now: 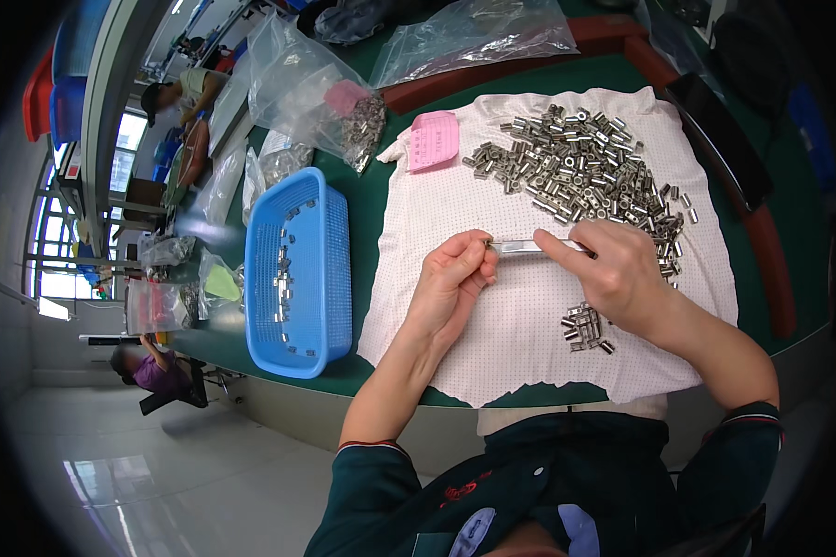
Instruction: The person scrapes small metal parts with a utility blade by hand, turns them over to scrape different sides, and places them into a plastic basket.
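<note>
Above the white cloth (427,343), my left hand (450,278) is closed, thumb and fingertips pinching a small metal part (489,243) that they mostly hide. My right hand (618,269) is wrapped round a slim silver handheld tool (520,247), index finger stretched along it. The tool's left end meets the part at my left fingertips; its exact kind I cannot make out. Beyond my right hand lies a large heap of small shiny metal cylinders (576,167), some with holes. A smaller cluster of metal pieces (582,329) rests between my forearms.
Left of the cloth stands a blue plastic basket (334,278) with several metal pieces inside. A pink paper slip (434,141) lies on the cloth's far left. Clear bags (297,84) of parts sit beyond. A black phone-like slab (720,139) leans on the reddish-brown rim (771,269) at right.
</note>
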